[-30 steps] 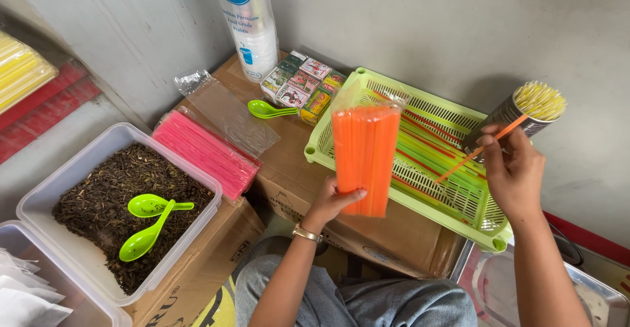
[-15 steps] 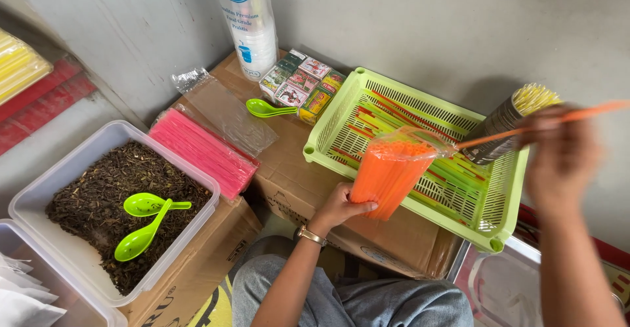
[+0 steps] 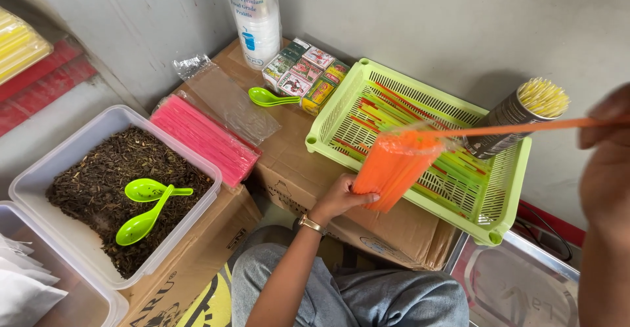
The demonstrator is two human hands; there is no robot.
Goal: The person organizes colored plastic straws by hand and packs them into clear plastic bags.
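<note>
While left hand (image 3: 341, 198) steadies orange straws (image 3: 394, 167), bundle has tilted further.

Three green spoons (image 3: 149, 204) show: two in the tub of dried leaves, one on the cardboard. One green basket (image 3: 420, 140), one pink straw pack (image 3: 203, 137), one orange straw bundle (image 3: 394, 166), one can of yellow sticks (image 3: 518, 117) (sticks uncountable), two clear tubs (image 3: 39, 176).

Bright daylight, soft shadows, blurred edge.
</note>
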